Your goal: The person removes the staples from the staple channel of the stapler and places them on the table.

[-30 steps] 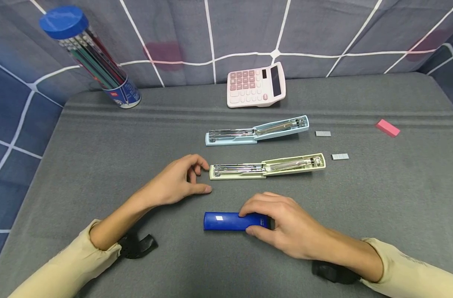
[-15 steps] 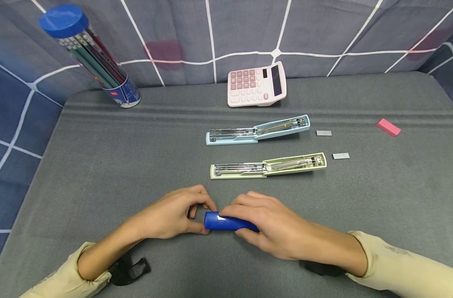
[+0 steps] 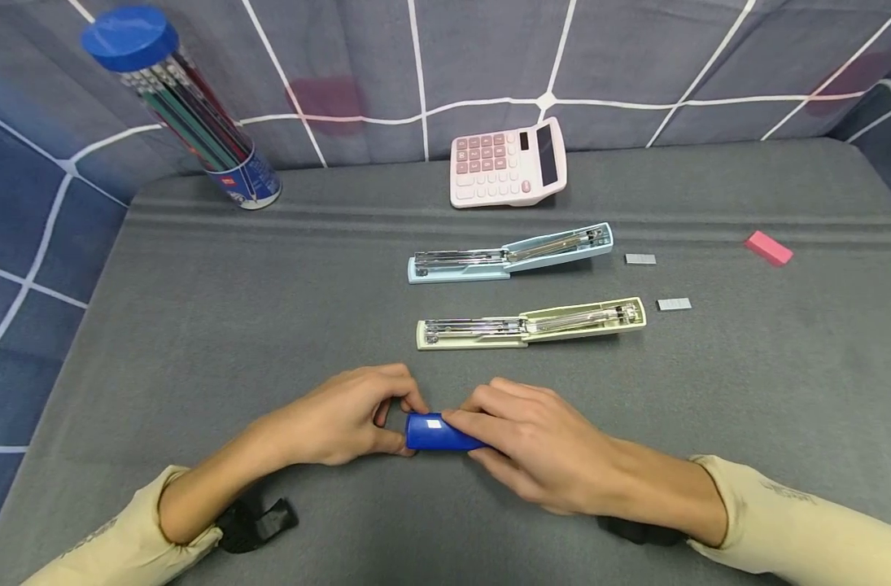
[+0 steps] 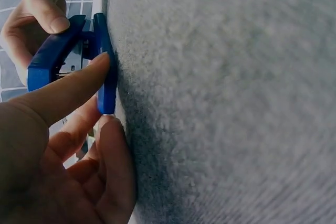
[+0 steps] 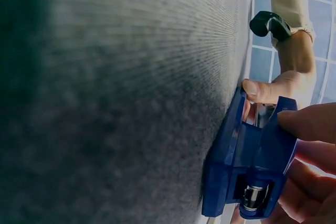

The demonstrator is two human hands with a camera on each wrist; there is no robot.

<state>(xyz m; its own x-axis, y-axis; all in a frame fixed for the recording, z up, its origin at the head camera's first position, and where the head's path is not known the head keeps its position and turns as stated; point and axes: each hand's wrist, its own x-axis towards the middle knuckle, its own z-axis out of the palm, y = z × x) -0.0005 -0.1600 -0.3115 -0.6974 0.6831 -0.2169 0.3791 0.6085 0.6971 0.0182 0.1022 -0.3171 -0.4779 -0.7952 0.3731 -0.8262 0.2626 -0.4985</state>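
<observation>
A blue stapler (image 3: 439,432) lies on the grey cloth nearest the person. My left hand (image 3: 342,419) pinches the front end of its base; in the left wrist view the thumb presses one edge of the base, fingers on the far side. My right hand (image 3: 540,443) grips the upper arm of the stapler from both sides and hides its rear in the head view. Both wrist views show a gap between the blue upper arm (image 4: 44,72) and the base (image 4: 106,95). Beyond lie a pale green stapler (image 3: 474,343) and a light blue stapler (image 3: 460,275), both folded wide apart.
Two small staple strips (image 3: 640,260) lie right of the far staplers, with a pink eraser (image 3: 768,248) farther right. A pink calculator (image 3: 489,191) leans at the back. A blue-lidded tube of pencils (image 3: 251,183) stands at the back left, before a checked curtain (image 3: 372,49).
My left hand has come down from beside the green stapler to the blue stapler's front end. My right hand has slid left along the blue stapler, and its upper arm now looks tilted up.
</observation>
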